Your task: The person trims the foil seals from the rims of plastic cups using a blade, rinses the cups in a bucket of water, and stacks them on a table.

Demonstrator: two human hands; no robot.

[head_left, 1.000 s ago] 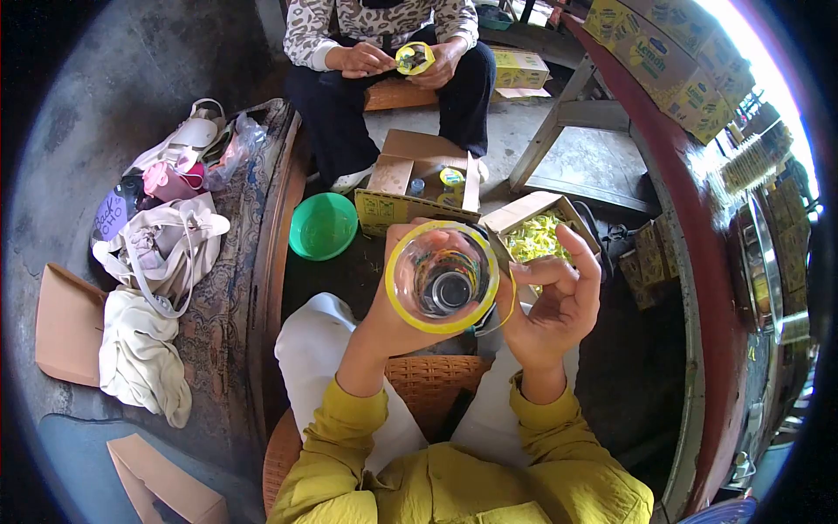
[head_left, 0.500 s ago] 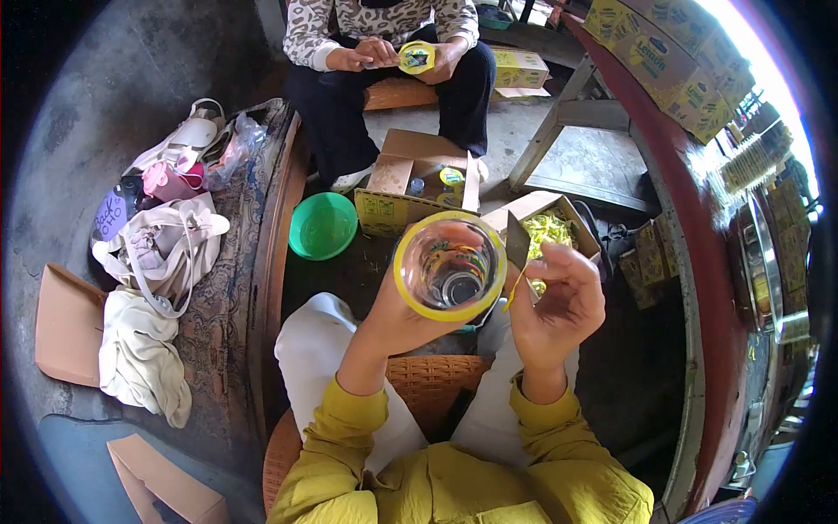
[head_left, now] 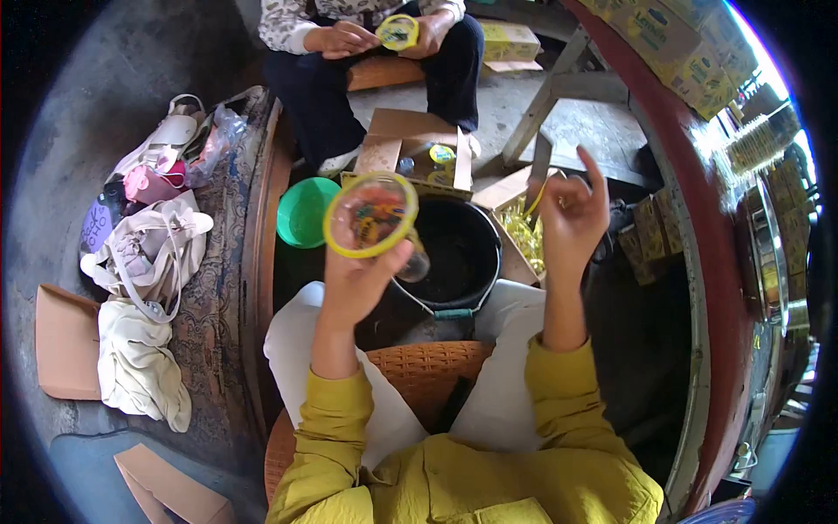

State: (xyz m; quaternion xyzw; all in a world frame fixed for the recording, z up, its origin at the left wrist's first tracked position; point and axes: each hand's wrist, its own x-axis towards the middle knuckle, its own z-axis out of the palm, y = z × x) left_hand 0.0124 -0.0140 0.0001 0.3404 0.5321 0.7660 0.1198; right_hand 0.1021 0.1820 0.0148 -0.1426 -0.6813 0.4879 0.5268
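My left hand (head_left: pixel 349 284) is wrapped around a clear plastic cup (head_left: pixel 371 214) with a yellow rim and colourful print. The cup is tilted, its round rim facing up toward me. On the other side, my right hand (head_left: pixel 573 214) is raised, closed on a knife whose flat blade (head_left: pixel 541 159) points up and away. A thin yellow strip (head_left: pixel 534 199) hangs by the fingers of that hand. Its index finger is stretched up. Below and between my hands stands a black bucket (head_left: pixel 454 262) with a teal handle grip (head_left: pixel 456 313).
A carton of yellow strips (head_left: pixel 521 247) stands right of the bucket. Behind it, a cardboard box (head_left: pixel 393 157) holds cups. A green basin (head_left: pixel 297 214) sits left. Opposite, another person's hands (head_left: pixel 423 35) hold a yellow-rimmed cup. Bags (head_left: pixel 161 231) lie on the bench at left.
The cup in my left hand has moved left and tilted. My right hand has gone up and right with the blade and the yellow strip, uncovering the bucket.
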